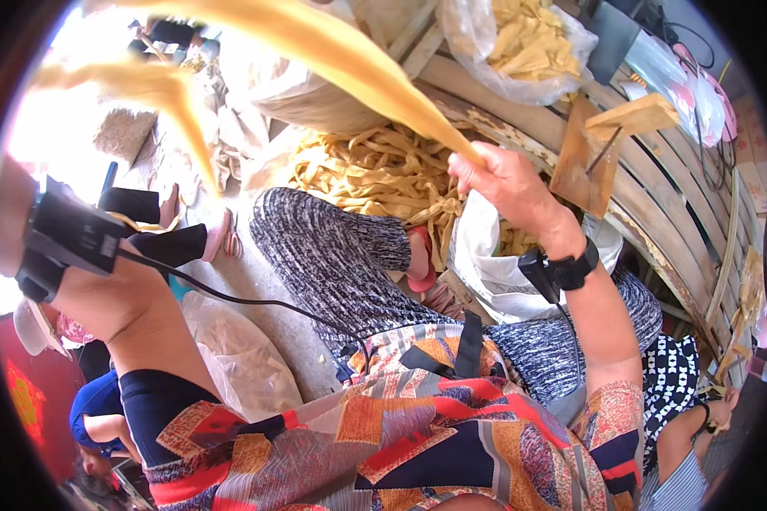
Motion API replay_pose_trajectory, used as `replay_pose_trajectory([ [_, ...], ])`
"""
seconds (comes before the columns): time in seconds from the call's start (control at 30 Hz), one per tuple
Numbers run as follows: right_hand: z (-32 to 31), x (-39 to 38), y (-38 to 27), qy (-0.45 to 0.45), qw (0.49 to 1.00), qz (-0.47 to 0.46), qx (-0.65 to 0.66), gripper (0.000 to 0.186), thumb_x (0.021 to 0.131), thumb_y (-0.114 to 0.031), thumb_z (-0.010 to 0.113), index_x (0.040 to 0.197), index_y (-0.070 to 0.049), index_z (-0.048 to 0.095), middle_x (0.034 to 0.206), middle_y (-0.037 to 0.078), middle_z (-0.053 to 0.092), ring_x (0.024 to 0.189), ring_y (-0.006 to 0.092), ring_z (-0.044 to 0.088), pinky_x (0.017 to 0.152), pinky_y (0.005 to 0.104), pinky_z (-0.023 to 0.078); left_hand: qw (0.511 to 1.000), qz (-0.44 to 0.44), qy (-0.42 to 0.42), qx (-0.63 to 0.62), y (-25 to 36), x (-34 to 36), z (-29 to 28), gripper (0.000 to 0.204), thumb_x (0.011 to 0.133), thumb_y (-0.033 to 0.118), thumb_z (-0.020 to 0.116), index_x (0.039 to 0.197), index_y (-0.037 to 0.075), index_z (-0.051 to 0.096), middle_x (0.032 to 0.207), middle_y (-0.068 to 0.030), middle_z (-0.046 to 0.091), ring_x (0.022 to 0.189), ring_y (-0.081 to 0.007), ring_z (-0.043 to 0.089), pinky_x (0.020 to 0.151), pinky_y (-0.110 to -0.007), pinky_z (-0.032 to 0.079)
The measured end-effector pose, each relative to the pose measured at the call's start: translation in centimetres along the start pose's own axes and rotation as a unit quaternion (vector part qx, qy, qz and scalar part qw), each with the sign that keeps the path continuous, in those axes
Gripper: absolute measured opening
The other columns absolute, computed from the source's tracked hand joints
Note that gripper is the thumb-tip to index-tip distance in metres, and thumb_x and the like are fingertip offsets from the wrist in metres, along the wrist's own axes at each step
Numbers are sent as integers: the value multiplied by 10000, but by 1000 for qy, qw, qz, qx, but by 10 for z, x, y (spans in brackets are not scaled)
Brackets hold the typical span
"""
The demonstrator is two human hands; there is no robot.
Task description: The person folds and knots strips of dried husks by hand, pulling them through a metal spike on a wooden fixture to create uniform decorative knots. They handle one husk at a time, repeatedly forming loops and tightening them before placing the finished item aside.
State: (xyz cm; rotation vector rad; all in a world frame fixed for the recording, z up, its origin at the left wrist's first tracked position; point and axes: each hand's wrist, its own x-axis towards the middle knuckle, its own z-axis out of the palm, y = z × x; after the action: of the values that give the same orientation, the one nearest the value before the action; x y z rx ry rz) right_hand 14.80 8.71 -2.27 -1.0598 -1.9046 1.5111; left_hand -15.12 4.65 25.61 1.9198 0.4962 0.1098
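Observation:
My right hand (507,187) is closed around the end of a long, flat yellow strip (375,72). The strip stretches up and leftward, blurring near the top edge. At the far left, my left hand (8,213) is raised and partly cut off, and its fingers do not show. A second yellow strip (175,98), smeared by motion, hangs near the upper left; whether my left hand holds it cannot be made out. Below and left of my right hand lies a large heap of similar yellow strips (375,170). An open white sack (486,272) with some strips inside stands below that hand.
A slatted wooden bench (648,213) curves along the right, bearing a wooden block stand (588,157) and a clear bag of yellow pieces (528,43). A plastic bag (239,349) lies left of my legs. Other people sit at left and lower right. Black cables run from both wrist devices.

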Motion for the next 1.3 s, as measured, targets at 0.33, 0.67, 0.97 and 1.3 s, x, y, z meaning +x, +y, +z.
replay_pose_trajectory([
  [0.33,-42,2,-198,-90,862,-329,375,380,992,-277,343,1004,20,580,475,-34,390,341,66,398,403,279,518,903,-156,367,158,-26,-7,70,169,938,199,465,1007,49,430,732,3,528,570,-62,480,528,-178,399],
  [0.67,6,-47,-135,233,945,-229,8,494,900,-445,515,1080,11,575,860,85,648,765,165,606,663,309,481,752,291,479,-347,-21,107,89,318,955,161,450,1212,-20,404,805,-32,563,585,-80,508,507,-198,415],
  [0.97,19,-132,-119,-145,948,89,269,265,911,-236,574,1030,0,556,656,-13,542,485,27,470,423,182,364,770,27,594,-230,-78,94,113,281,943,199,476,1076,-12,605,697,-41,602,493,-87,544,459,-216,438],
  [1.3,-20,-186,-100,-189,939,156,241,217,929,-180,536,1032,10,540,720,1,577,571,50,534,532,196,437,976,71,186,-92,-68,154,205,531,799,268,705,1215,-8,526,999,-181,642,808,-278,656,705,-330,507],
])
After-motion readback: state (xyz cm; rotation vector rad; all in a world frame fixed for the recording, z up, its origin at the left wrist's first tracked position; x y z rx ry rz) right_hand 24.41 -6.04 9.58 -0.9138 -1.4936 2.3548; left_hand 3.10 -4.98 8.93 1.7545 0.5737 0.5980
